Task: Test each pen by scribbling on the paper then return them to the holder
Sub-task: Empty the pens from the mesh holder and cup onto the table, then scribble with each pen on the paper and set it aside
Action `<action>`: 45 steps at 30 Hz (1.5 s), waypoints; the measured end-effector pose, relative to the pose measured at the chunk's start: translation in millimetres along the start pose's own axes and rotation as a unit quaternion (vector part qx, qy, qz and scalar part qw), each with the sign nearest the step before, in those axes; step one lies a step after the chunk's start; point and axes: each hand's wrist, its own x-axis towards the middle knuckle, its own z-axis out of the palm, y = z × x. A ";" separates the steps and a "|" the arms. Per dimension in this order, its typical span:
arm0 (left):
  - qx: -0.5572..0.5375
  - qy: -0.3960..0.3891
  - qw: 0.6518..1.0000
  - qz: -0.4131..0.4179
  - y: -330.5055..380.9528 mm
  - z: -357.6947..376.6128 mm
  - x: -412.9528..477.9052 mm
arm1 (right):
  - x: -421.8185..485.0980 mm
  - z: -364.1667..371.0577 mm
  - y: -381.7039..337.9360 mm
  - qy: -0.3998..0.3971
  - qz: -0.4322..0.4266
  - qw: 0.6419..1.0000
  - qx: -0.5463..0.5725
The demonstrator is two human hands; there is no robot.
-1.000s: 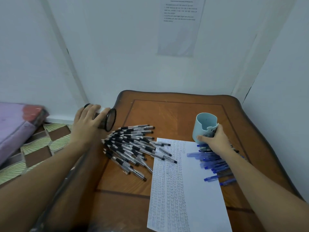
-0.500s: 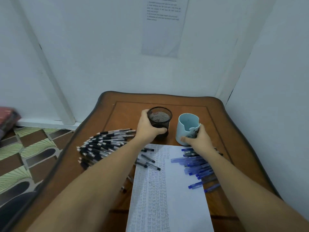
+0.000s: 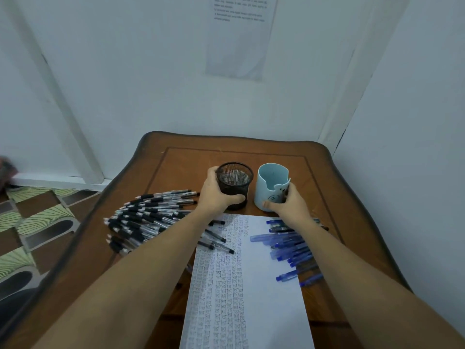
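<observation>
head | left hand (image 3: 216, 195) wraps mesh holder (image 3: 234, 182), upright on counter (image 3: 176, 162) | right hand (image 3: 289, 205) grips blue holder (image 3: 269, 190), upright, just beside mesh one | black pens (image 3: 148, 217) heaped left of paper (image 3: 251, 285), a few lying on it | blue pens (image 3: 289, 245) piled across paper's right edge

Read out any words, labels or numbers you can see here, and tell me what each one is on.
Wall sheet: several lines of print, too blurred to read.
Paper: columns of small handwritten marks, too small to read.
Light blue holder: a small drawn face, no words.
Black mesh holder, black pens, blue pens: no readable marking.
</observation>
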 end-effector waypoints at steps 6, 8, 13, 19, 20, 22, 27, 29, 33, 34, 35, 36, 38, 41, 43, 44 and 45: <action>0.022 -0.001 1.000 -0.015 14.4 -6.1 -14.5 | -14.4 -10.9 -2.9 0.001 -0.002 0.999 -0.039; 0.028 0.014 0.999 -0.023 18.5 -9.5 -23.4 | -24.0 -17.1 -5.4 0.004 0.001 0.998 -0.062; 0.085 0.062 0.994 -0.013 23.4 -14.5 -67.7 | -58.5 -31.7 -4.5 0.022 -0.015 0.994 -0.110; 0.158 -0.013 0.986 0.055 10.0 -19.7 -143.2 | -104.5 -42.9 15.7 0.031 -0.062 0.985 -0.156; 0.176 -0.027 0.982 0.069 6.7 -20.8 -153.3 | -111.8 -44.9 20.5 0.030 -0.065 0.984 -0.164; 0.214 -0.051 0.972 0.080 -0.6 -22.5 -169.2 | -123.7 -49.5 30.7 0.024 -0.070 0.982 -0.176; 0.289 -0.074 0.950 0.089 -18.7 -24.9 -192.1 | -149.5 -60.0 45.3 -0.009 -0.082 0.968 -0.236; 0.299 -0.081 0.946 0.097 -20.1 -25.8 -200.0 | -155.3 -61.0 50.3 -0.018 -0.078 0.964 -0.254; 0.344 -0.085 0.926 0.127 -19.5 -26.1 -208.2 | -156.4 -55.6 55.4 -0.026 -0.093 0.959 -0.268; 0.353 -0.088 0.923 0.128 -18.8 -26.4 -209.0 | -155.5 -53.4 55.4 -0.028 -0.099 0.957 -0.273; 0.358 -0.092 0.920 0.127 -18.2 -26.8 -209.3 | -153.8 -51.2 55.0 -0.027 -0.103 0.955 -0.277; 0.363 -0.096 0.919 0.124 -18.2 -27.2 -209.4 | -151.9 -49.3 53.9 -0.026 -0.106 0.954 -0.280; 0.370 -0.103 0.915 0.120 -18.2 -27.3 -209.8 | -147.1 -45.5 51.6 -0.022 -0.112 0.953 -0.282; 0.378 -0.106 0.912 0.120 -18.7 -26.9 -210.3 | -138.0 -39.3 47.1 -0.021 -0.115 0.951 -0.288; 0.383 -0.104 0.909 0.124 -19.6 -26.5 -209.9 | -130.4 -36.0 44.8 -0.015 -0.113 0.952 -0.283; 0.385 -0.102 0.908 0.127 -20.3 -26.4 -209.7 | -126.5 -35.0 44.2 -0.009 -0.113 0.953 -0.281; 0.388 -0.102 0.907 0.129 -21.3 -26.3 -209.2 | -122.4 -34.5 44.1 -0.002 -0.113 0.954 -0.279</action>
